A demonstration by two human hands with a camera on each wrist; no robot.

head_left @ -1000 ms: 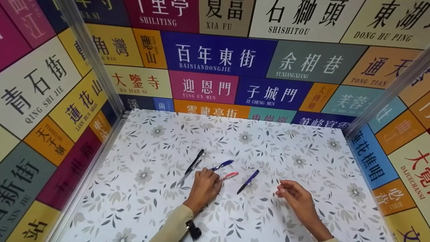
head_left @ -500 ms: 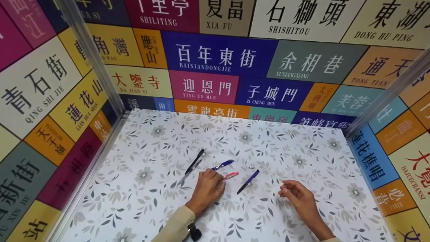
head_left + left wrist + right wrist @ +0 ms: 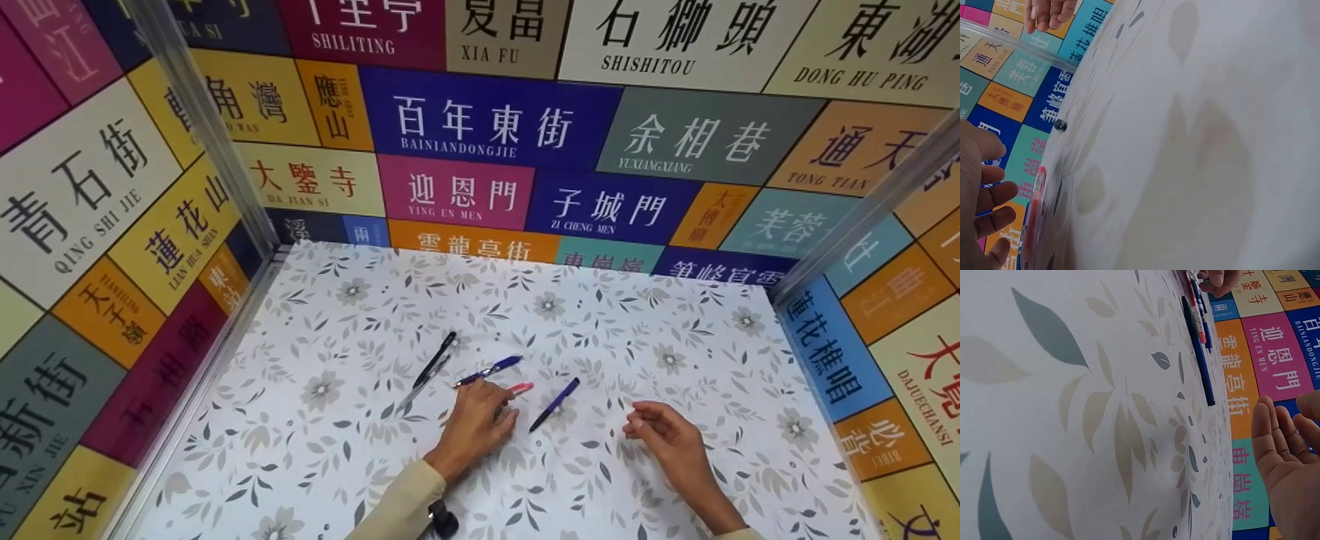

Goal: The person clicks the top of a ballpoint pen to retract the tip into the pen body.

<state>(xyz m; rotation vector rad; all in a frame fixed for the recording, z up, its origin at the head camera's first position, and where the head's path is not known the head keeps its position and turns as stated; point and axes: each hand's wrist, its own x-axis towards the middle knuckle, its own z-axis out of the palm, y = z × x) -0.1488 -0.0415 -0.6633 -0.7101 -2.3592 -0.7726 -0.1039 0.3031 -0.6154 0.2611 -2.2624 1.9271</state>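
Observation:
My left hand [image 3: 474,426] hovers palm-down over the group of pens, and in the left wrist view its fingers [image 3: 996,222] are loosely bent with nothing between them. Partly hidden beneath it in the head view is a pink pen [image 3: 521,388]; the left wrist view shows that pink pen [image 3: 1033,211] beside the fingers. Just beyond the hand lies a blue pen [image 3: 501,368]. To its left are a black pen [image 3: 436,356] and a clear-barrelled pen [image 3: 418,391]. A purple pen [image 3: 556,403] with a black end lies between the hands. My right hand [image 3: 673,446] is raised, loosely curved and holding nothing.
A white cloth with a leaf and flower print [image 3: 360,457] covers the table. Walls with coloured Chinese place-name panels [image 3: 491,120] enclose it at the back and both sides. Metal corner posts [image 3: 214,135] stand at the back corners. A black strap device [image 3: 442,519] sits on the left wrist.
My left hand has moved slightly right and rotated, uncovering more of the blue pen and covering more of the pink one. The right hand shifted a little right, then stayed nearly still. The pens appear unmoved.

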